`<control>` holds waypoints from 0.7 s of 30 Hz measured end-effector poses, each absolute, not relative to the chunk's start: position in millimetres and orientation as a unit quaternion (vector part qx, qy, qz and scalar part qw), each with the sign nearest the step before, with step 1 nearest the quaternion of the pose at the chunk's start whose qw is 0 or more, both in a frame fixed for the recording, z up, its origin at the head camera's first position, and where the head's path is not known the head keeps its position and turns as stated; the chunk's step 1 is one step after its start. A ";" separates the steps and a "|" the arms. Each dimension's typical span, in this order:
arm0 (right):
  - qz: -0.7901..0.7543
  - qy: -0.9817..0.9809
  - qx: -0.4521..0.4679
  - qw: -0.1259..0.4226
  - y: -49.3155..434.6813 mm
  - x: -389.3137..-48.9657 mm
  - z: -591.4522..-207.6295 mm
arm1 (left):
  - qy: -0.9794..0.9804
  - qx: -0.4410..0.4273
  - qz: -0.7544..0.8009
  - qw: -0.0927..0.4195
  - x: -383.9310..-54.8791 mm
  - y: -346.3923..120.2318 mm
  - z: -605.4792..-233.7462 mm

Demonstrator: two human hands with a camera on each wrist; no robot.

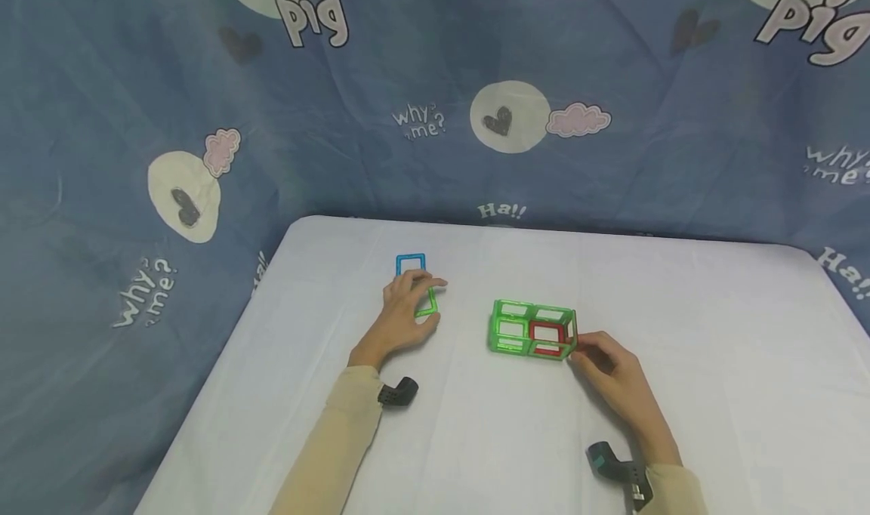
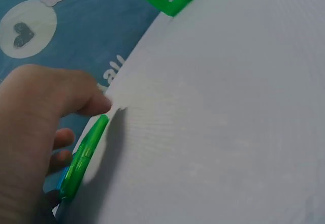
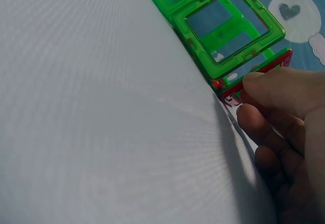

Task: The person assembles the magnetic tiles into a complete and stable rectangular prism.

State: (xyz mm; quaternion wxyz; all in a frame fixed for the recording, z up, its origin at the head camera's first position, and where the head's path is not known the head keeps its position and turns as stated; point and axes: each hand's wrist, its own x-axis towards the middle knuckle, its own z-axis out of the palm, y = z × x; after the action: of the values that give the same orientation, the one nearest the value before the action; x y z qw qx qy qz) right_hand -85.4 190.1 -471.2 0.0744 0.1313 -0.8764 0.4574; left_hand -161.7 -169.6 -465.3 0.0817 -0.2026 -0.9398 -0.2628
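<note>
My left hand (image 1: 401,315) holds a green square magnetic tile (image 1: 433,302) by its edges, thumb at the near side and fingers across the far side. Tilted almost edge-on, this tile (image 2: 84,158) casts a shadow in the left wrist view. A blue square tile (image 1: 411,257) lies just beyond those fingers, partly covered. To the right is a box-like frame of green magnetic tiles (image 1: 513,345) with red at its right part. There my right hand (image 1: 615,371) pinches a red tile (image 3: 269,69) between thumb and forefinger at the frame's end. Its other fingers curl loosely below.
Both hands are over a table with a white cloth (image 1: 476,439). A blue printed curtain (image 1: 421,175) hangs behind the table's far edge. Small dark cameras (image 1: 401,392) are strapped to the wrists.
</note>
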 end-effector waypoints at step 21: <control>0.445 -0.883 0.129 0.077 189.7 -84.5 -470.2 | -0.924 -0.220 -0.303 0.083 -163.3 -172.8 -467.0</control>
State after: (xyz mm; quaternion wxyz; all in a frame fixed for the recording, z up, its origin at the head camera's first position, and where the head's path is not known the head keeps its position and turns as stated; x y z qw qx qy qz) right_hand -84.5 189.7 -470.2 0.0774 0.1287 -0.8827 0.4453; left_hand -163.3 -172.8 -467.0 0.0828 -0.2198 -0.9236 -0.3029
